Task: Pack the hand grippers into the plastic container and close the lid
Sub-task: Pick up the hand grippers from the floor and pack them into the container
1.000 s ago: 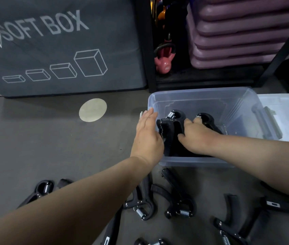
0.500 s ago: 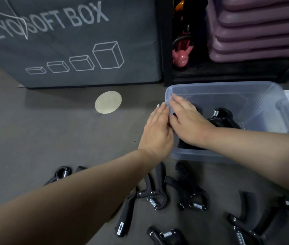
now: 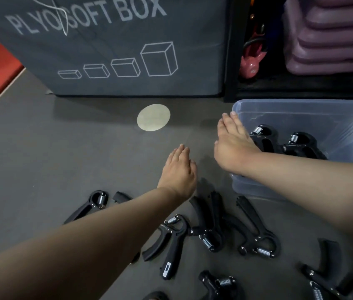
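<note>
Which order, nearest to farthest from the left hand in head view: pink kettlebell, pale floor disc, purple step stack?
1. Pale floor disc, just ahead of the left hand.
2. Pink kettlebell, in the rack, ahead-right.
3. Purple step stack, far right, past the kettlebell.

Container [image 3: 296, 106] runs off right edge; I can't see its far end. Right hand [image 3: 233, 146] covers its left corner, and the forearm hides the near wall and the handles of the boxed grippers [image 3: 301, 144]. Left forearm [image 3: 106, 230] hides the middle of floor gripper [image 3: 91, 204]. Bottom grippers [image 3: 216, 284] cropped by the frame. Kettlebell [image 3: 250, 68] marking blurred, unreadable to me. Counter window [image 3: 167, 268] too small to read.
</note>
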